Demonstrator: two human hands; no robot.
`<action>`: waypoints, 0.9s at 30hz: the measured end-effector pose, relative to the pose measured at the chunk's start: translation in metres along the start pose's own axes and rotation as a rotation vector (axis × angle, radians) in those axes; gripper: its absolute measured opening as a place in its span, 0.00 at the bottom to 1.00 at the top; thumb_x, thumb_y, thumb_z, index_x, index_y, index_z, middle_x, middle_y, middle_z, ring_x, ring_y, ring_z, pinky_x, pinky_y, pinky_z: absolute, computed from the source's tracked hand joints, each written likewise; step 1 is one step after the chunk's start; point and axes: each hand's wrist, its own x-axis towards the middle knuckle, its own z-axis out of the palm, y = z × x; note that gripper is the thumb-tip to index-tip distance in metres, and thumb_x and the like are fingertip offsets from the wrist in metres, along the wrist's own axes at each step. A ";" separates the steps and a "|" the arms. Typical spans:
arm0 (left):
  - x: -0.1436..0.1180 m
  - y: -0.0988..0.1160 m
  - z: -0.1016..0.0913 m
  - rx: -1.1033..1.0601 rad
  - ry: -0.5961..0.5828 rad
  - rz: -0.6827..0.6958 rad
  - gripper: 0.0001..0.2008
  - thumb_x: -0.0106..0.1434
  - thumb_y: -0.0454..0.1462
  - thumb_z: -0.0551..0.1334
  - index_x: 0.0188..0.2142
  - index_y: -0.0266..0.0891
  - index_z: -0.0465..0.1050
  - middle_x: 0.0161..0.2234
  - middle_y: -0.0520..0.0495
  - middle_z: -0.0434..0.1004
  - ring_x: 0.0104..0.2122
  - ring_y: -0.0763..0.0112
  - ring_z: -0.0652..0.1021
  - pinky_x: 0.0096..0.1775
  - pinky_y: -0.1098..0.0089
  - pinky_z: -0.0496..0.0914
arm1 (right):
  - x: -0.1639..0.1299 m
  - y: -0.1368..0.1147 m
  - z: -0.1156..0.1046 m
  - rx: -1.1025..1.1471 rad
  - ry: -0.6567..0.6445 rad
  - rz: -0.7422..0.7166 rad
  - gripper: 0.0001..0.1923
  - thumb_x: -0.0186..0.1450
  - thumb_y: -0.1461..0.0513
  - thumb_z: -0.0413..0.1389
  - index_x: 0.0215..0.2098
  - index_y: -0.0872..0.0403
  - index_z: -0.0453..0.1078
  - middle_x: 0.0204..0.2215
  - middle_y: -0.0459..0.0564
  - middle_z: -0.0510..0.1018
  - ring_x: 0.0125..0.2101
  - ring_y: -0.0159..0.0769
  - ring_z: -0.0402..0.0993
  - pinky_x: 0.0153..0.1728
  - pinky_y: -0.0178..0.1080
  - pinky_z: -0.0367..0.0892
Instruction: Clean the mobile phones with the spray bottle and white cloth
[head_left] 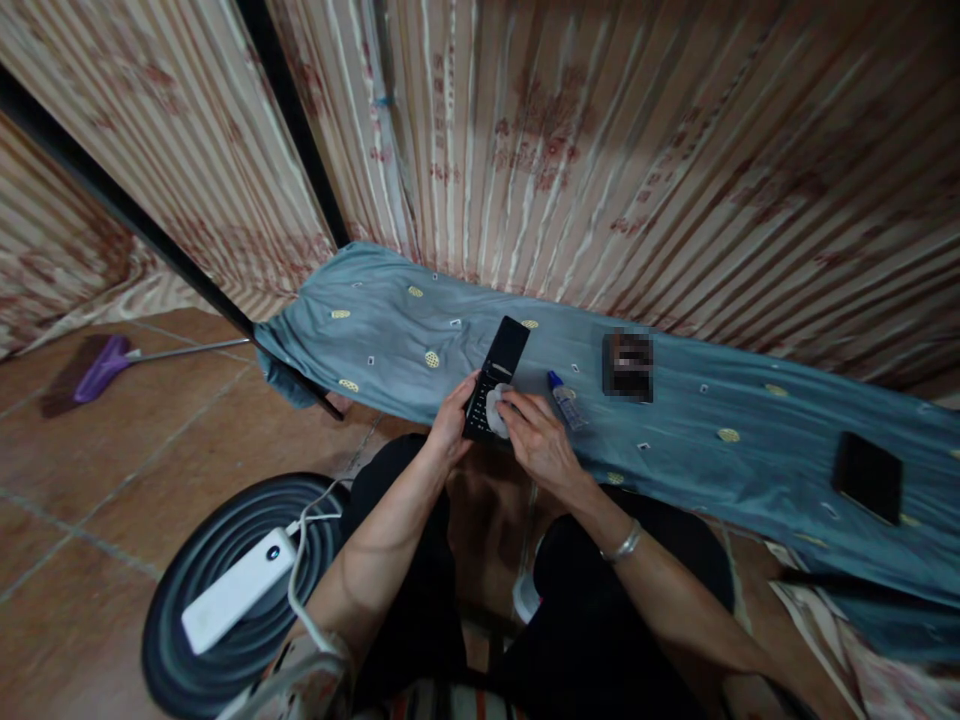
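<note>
Gripping flip phone in left hand, right hand pressing white cloth, bottle just beside

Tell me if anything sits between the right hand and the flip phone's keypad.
Yes. A small white pad lies under the right hand's fingers, pressed against the keypad of the flip phone. The left hand grips the phone's edge directly.

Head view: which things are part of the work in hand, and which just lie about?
In use:
- flip phone, held by left hand
- white wipe, pressed on its keypad by right hand
- small blue-capped bottle, close by

Lying about:
- dark phone on blue cloth
- white power bank
- purple broom
</note>
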 end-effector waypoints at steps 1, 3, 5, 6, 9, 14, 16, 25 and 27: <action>-0.001 -0.001 0.001 0.000 -0.001 -0.004 0.12 0.62 0.34 0.63 0.45 0.35 0.78 0.33 0.48 0.83 0.30 0.72 0.80 0.38 0.72 0.73 | 0.001 -0.001 0.002 -0.003 -0.005 -0.005 0.20 0.73 0.67 0.45 0.55 0.54 0.75 0.51 0.59 0.78 0.51 0.46 0.73 0.53 0.49 0.73; -0.002 -0.003 0.002 0.000 0.004 -0.005 0.10 0.63 0.32 0.61 0.42 0.34 0.79 0.32 0.47 0.83 0.30 0.73 0.80 0.39 0.73 0.73 | 0.002 -0.004 0.004 -0.001 -0.005 -0.015 0.19 0.72 0.67 0.46 0.54 0.55 0.75 0.50 0.59 0.78 0.50 0.45 0.72 0.53 0.49 0.73; -0.004 -0.005 0.003 0.004 0.017 -0.002 0.09 0.63 0.31 0.61 0.40 0.33 0.79 0.32 0.47 0.83 0.32 0.73 0.80 0.41 0.74 0.72 | 0.005 -0.006 0.005 0.000 0.004 -0.024 0.19 0.72 0.67 0.46 0.54 0.55 0.75 0.51 0.59 0.78 0.50 0.45 0.73 0.54 0.48 0.73; -0.004 -0.006 0.004 0.007 0.027 -0.002 0.09 0.63 0.31 0.61 0.40 0.33 0.79 0.32 0.47 0.83 0.33 0.73 0.80 0.41 0.74 0.72 | 0.007 -0.007 0.005 0.000 0.009 -0.027 0.19 0.72 0.66 0.46 0.54 0.54 0.75 0.51 0.58 0.78 0.50 0.45 0.73 0.54 0.48 0.73; -0.005 -0.006 0.004 0.011 0.043 -0.015 0.08 0.62 0.32 0.62 0.39 0.33 0.80 0.33 0.48 0.83 0.34 0.72 0.81 0.42 0.74 0.72 | 0.011 -0.009 0.006 0.008 0.006 -0.034 0.19 0.73 0.66 0.46 0.55 0.54 0.75 0.51 0.58 0.78 0.50 0.45 0.72 0.54 0.49 0.73; -0.004 -0.002 0.002 -0.005 0.048 -0.019 0.09 0.64 0.33 0.62 0.41 0.33 0.80 0.32 0.48 0.82 0.30 0.73 0.79 0.38 0.74 0.72 | 0.012 -0.011 0.006 0.007 0.006 -0.064 0.19 0.72 0.67 0.46 0.55 0.57 0.74 0.51 0.60 0.78 0.51 0.46 0.71 0.54 0.47 0.73; -0.003 -0.001 0.001 -0.007 0.048 -0.004 0.10 0.64 0.33 0.62 0.42 0.33 0.80 0.32 0.48 0.83 0.31 0.73 0.80 0.38 0.74 0.71 | 0.011 -0.010 0.005 0.002 0.002 -0.075 0.19 0.72 0.67 0.46 0.55 0.57 0.74 0.51 0.60 0.78 0.51 0.45 0.71 0.54 0.47 0.72; -0.003 -0.007 0.000 0.003 0.003 0.011 0.09 0.62 0.33 0.63 0.40 0.33 0.81 0.37 0.45 0.85 0.42 0.66 0.82 0.52 0.68 0.69 | 0.014 0.001 0.001 -0.067 -0.005 -0.026 0.20 0.73 0.66 0.45 0.55 0.58 0.75 0.52 0.61 0.78 0.51 0.46 0.71 0.55 0.49 0.71; -0.004 -0.007 0.000 0.006 0.000 0.013 0.09 0.62 0.33 0.64 0.40 0.33 0.81 0.38 0.44 0.85 0.44 0.65 0.82 0.53 0.68 0.69 | 0.014 0.001 0.001 -0.073 -0.004 -0.021 0.20 0.73 0.66 0.45 0.55 0.59 0.75 0.52 0.61 0.78 0.51 0.47 0.71 0.55 0.49 0.71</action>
